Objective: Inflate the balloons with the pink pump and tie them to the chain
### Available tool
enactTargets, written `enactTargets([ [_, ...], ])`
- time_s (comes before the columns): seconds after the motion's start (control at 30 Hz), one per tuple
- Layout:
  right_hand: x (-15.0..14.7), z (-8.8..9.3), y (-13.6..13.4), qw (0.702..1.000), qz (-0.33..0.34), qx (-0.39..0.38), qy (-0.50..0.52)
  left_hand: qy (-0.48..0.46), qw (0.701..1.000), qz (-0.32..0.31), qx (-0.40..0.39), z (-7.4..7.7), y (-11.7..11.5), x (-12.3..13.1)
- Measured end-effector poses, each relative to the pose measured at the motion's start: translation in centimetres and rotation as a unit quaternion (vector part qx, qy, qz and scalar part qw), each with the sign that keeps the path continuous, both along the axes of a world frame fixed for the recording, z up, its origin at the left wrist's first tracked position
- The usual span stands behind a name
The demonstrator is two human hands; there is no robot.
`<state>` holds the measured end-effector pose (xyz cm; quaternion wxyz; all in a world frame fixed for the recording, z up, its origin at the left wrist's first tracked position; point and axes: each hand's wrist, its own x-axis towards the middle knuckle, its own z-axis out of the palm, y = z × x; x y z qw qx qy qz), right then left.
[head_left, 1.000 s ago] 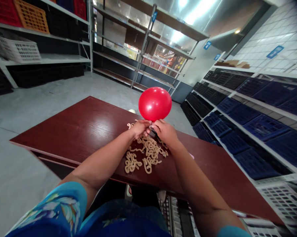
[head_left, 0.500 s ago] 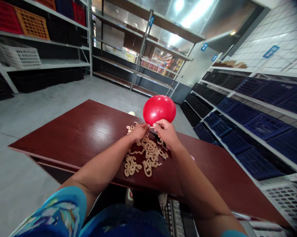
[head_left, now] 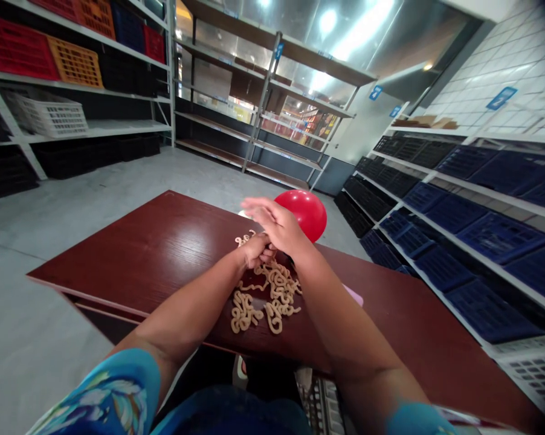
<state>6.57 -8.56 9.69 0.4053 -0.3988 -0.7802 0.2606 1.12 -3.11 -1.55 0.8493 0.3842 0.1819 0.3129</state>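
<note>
over table [head_left: 132, 254] | red balloon [head_left: 309, 212] long axis sideways | left hand [head_left: 255, 249] pinching neck

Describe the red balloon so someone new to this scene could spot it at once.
Find the dark red wooden table mid-floor. At its far edge, behind the right hand, sits the round glossy red balloon. It is the only inflated thing there, unlike the flat beige rubber bands.

The only camera sits on the person's head, looks forward and down over the near table [head_left: 132, 254], with shelves [head_left: 263, 103] far behind.
</note>
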Motion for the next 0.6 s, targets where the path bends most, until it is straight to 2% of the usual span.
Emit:
enactTargets([
  [0.1,2.8,-2.6,-2.5,0.989,-0.141,0.000,0.045,-0.060,0.996,-0.033,-0.049,0.8,0.2,-0.5],
  [0.17,4.9,-5.3,-2.9,0.972,-0.216,-0.045,0.082,-0.096,0.990,-0.064,-0.080,1.4,0.0,-0.9],
  [0.27,6.9,-9.0,-2.1,0.936,-0.280,-0.137,0.162,-0.141,0.974,-0.121,-0.133,2.3,-0.7,-1.3],
  [0.33,7.3,-10.5,-1.3,0.927,-0.257,-0.165,0.217,-0.163,0.961,-0.152,-0.164,2.7,-1.3,-1.3],
  [0.4,7.1,-11.2,-0.9,0.924,-0.198,-0.187,0.270,-0.174,0.951,-0.168,-0.192,2.9,-1.9,-1.1],
  [0.5,6.2,-11.4,-1.2,0.908,-0.105,-0.228,0.336,-0.171,0.942,-0.182,-0.223,2.9,-2.7,-0.6],
  [0.6,5.5,-11.5,-1.8,0.892,-0.047,-0.250,0.373,-0.165,0.939,-0.196,-0.229,3.0,-3.3,-0.3],
])
